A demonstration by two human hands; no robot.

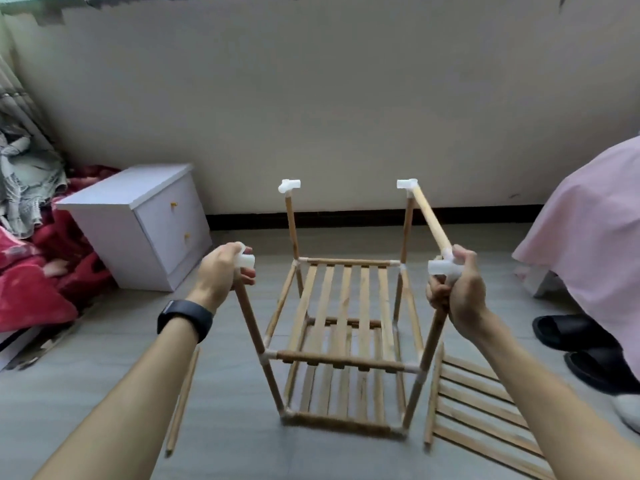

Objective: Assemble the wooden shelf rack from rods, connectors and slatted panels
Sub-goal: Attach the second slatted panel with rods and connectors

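- Far out to the left of the left hand, a red blanket (41, 271) lies bunched up. A white cabinet (138, 223) stands on the floor between the blanket and that hand.
- Under the left forearm a loose rod (183, 400) lies on the floor, apart from the rack.
- The left hand (221, 271), with a black wristband (183, 318) on the wrist, has its fingers curled tight round the front left connector (246, 260), which caps the front left upright (252, 327).
- Between the two hands the rack (346, 362) stands on the floor. One slatted shelf (343, 299) sits halfway up it and another sits at the foot.
- Beyond the hands, the two back uprights end in the back left connector (289, 185) and the back right connector (407, 183).
- A top rod (431, 220) slopes from the back right connector down to the right hand.
- The right hand (457, 296) is clamped on the front right connector (441, 267) and the top of the upright beneath it.
- Below the right forearm a spare slatted panel (485, 410) lies flat on the floor, just beside the rack's front right foot.
- Far right of the right hand hangs a pink cloth (588, 237), with black slippers (571, 334) beneath it.
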